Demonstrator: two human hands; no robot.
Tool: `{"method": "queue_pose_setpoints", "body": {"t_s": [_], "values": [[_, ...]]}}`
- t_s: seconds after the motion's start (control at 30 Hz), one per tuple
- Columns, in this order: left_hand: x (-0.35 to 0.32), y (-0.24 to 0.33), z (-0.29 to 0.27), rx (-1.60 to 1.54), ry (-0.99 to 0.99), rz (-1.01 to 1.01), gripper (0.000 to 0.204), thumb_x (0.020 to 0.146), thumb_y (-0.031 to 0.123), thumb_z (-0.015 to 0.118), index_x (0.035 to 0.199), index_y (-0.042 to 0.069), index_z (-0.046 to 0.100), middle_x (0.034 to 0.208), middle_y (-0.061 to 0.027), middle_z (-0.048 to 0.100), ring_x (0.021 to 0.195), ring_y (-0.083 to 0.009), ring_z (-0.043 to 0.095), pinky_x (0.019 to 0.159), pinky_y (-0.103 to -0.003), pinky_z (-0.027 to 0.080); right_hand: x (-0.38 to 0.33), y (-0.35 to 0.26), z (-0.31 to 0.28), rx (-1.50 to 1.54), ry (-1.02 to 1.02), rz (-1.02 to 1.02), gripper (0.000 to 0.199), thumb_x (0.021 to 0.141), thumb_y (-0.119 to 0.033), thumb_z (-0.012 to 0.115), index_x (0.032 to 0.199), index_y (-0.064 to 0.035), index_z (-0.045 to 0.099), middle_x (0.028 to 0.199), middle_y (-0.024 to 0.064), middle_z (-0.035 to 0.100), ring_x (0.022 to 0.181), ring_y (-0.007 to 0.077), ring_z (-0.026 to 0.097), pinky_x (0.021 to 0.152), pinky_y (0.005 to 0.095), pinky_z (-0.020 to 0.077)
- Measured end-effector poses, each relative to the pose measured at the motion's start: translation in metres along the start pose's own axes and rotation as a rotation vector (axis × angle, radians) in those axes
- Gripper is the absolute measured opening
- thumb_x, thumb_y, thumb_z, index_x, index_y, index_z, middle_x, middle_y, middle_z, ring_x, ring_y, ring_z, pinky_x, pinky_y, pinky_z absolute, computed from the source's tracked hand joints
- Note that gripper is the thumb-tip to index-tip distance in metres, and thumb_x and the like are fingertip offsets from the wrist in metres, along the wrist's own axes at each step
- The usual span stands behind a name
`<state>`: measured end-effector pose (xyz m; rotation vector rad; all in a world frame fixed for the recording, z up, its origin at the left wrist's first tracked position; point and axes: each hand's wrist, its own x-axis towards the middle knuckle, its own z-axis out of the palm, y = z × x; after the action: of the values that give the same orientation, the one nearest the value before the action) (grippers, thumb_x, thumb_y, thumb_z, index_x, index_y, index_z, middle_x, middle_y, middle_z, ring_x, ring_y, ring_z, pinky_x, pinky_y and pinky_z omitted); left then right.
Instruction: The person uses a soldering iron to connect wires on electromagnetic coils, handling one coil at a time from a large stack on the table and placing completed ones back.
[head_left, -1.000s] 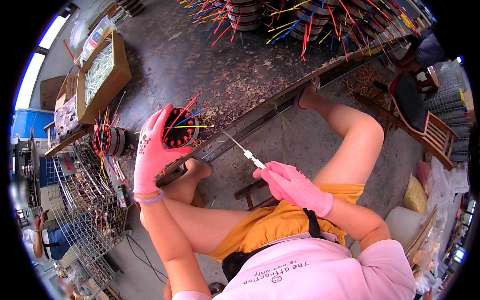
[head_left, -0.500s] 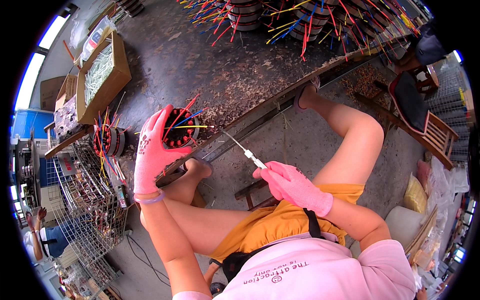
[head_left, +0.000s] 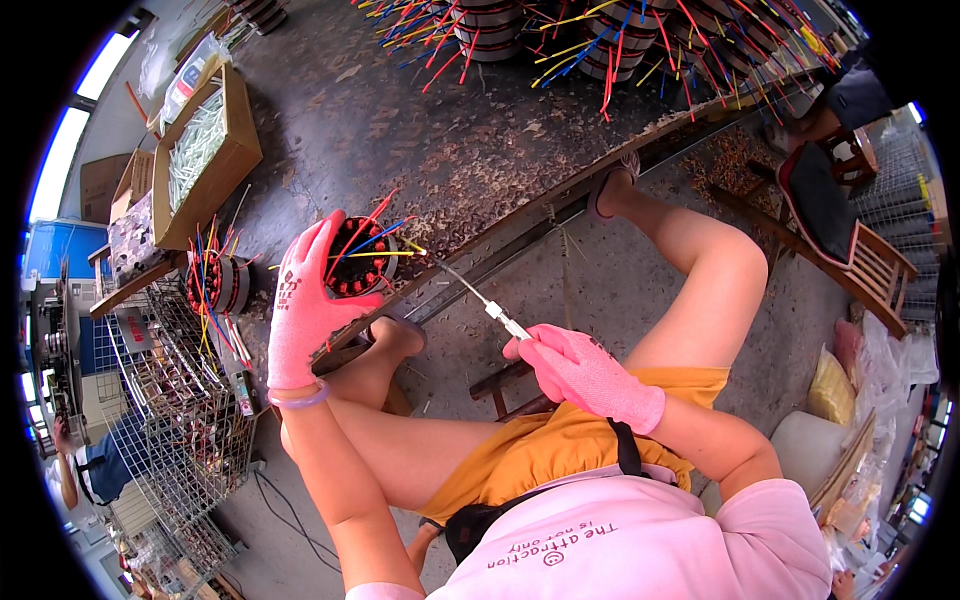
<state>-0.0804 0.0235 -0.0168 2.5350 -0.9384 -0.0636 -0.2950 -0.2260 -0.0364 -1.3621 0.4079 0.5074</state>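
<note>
My left hand (head_left: 300, 315), in a pink glove, is closed around one side of a motor stator (head_left: 352, 278) with red-and-black windings, at the near table edge. Red, blue and yellow leads stick out of it. In my right hand (head_left: 585, 370), also gloved in pink, is a slim hand tool (head_left: 508, 320) with a white handle and a thin grey shaft. The shaft slants up to the left, and its tip is close to the yellow lead ends; whether they touch is too small to tell. A second stator (head_left: 228, 287) with coloured leads sits left of my left hand.
Several stacked stators (head_left: 490, 35) with bristling wires stand at the far side of the worn dark table (head_left: 400, 130). A cardboard box (head_left: 235, 130) of thin pale sleeves is at the left. Wire baskets (head_left: 180, 400) and another person (head_left: 75, 470) are beyond; a wooden chair (head_left: 840, 215) stands right.
The tool and my right hand have shifted very slightly left. A yellow lead now bends apart from the other near the tool's tip. My left hand stays on the stator; the other person's arms moved.
</note>
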Motion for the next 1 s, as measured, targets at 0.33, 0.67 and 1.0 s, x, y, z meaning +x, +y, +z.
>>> {"method": "queue_pose_setpoints", "body": {"t_s": [0.33, 0.67, 1.0], "values": [[0.0005, 0.0006, -0.0006, -0.001, -0.007, -0.005, 0.097, 0.053, 0.012, 0.085, 0.142, 0.002, 0.047, 0.135, -0.0169, 0.053, 0.124, -0.033, 0.054, 0.105, -0.039, 0.043, 0.0003, -0.0005, -0.0007, -0.029, 0.02, -0.003, 0.028, 0.101, -0.027, 0.051, 0.106, -0.0028, 0.064, 0.064, -0.0017, 0.048, 0.054, 0.0058, 0.042, 0.054, 0.0259, 0.0393], [0.0, -0.0003, 0.0008, 0.004, 0.004, -0.005, 0.096, 0.053, 0.011, 0.084, 0.141, 0.002, 0.047, 0.134, -0.0167, 0.054, 0.123, -0.0324, 0.054, 0.105, -0.039, 0.044, 0.0005, -0.0029, 0.0017, 0.012, 0.0, 0.025, 0.028, 0.101, -0.026, 0.051, 0.105, -0.0015, 0.064, 0.063, -0.0009, 0.046, 0.053, 0.0059, 0.042, 0.052, 0.0267, 0.0382], [-0.0001, 0.001, -0.0001, 0.006, 0.001, -0.009, 0.096, 0.053, 0.011, 0.084, 0.141, 0.002, 0.047, 0.134, -0.0174, 0.054, 0.123, -0.0331, 0.054, 0.105, -0.04, 0.044, 0.0019, -0.0002, 0.0008, -0.051, 0.012, -0.024, 0.028, 0.101, -0.027, 0.052, 0.105, -0.0023, 0.064, 0.063, 0.0016, 0.048, 0.053, 0.0078, 0.043, 0.054, 0.0275, 0.0405]]}}
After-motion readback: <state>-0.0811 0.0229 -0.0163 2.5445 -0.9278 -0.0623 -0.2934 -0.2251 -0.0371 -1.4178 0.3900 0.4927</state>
